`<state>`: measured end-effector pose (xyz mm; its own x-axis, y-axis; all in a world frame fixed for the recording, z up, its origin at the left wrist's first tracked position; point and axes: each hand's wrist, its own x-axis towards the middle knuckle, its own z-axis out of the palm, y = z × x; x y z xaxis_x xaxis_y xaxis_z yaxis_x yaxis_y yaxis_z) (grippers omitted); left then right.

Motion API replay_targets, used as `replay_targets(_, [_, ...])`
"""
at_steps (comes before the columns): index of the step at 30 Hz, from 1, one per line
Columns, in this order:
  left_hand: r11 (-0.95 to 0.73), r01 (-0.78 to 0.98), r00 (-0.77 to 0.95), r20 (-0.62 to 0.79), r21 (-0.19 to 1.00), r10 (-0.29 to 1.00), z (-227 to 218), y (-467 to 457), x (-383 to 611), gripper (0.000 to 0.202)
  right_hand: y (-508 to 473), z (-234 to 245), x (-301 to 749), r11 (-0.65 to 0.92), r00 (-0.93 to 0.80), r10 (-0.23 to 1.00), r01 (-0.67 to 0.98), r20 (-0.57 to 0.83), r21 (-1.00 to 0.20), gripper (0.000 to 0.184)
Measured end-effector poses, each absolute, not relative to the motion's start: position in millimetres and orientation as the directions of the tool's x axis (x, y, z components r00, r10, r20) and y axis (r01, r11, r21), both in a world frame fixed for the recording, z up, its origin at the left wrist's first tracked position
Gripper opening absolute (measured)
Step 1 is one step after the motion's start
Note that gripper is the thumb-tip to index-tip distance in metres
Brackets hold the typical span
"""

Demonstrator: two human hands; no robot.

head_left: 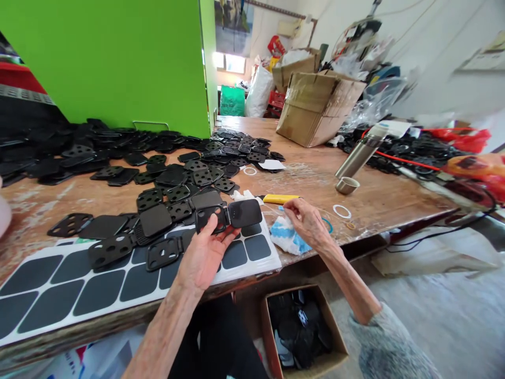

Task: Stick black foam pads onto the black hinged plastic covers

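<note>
My left hand (203, 252) grips a black hinged plastic case (244, 212), unfolded, with round holes in one half and a flat panel as the other. Beneath that hand lie white sheets of dark rounded-square stickers (100, 292). My right hand (307, 222) has thumb and fingertips pinched together over a blue and white cloth (286, 236); what they hold, if anything, is too small to make out. Just beyond those fingers is a yellow-handled cutter (281, 199). More unfolded black cases (112, 250) rest on the sheets, left of my left hand.
Piles of black cases (169, 176) spread across the table's left and back. A steel flask (361, 152) and metal cup (347, 185) stand at right, near a white ring (341, 211). Below the table edge is a cardboard box (331, 329) of black parts. A green panel (118, 63) rises behind.
</note>
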<state>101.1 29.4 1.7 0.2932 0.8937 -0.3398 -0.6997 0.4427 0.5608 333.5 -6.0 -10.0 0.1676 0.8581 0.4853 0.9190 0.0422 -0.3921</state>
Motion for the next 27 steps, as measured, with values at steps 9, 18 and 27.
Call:
replay_targets(9, [0.463,-0.686,0.302,-0.36,0.562,0.883,0,27,125,0.016,-9,-17,297,0.369,-0.134,0.768,0.891,0.626,-0.262,0.017])
replay_targets(18, [0.517,-0.677,0.32,-0.423,0.523,0.848,-2,22,121,0.018,-11,-25,293,0.402,-0.147,0.75,0.876,0.645,-0.267,0.017])
replay_targets(27, [0.38,-0.648,0.183,-0.349,0.66,0.919,10,16,80,0.022,7,-22,338,0.147,-0.066,0.862,0.982,0.502,-0.123,0.025])
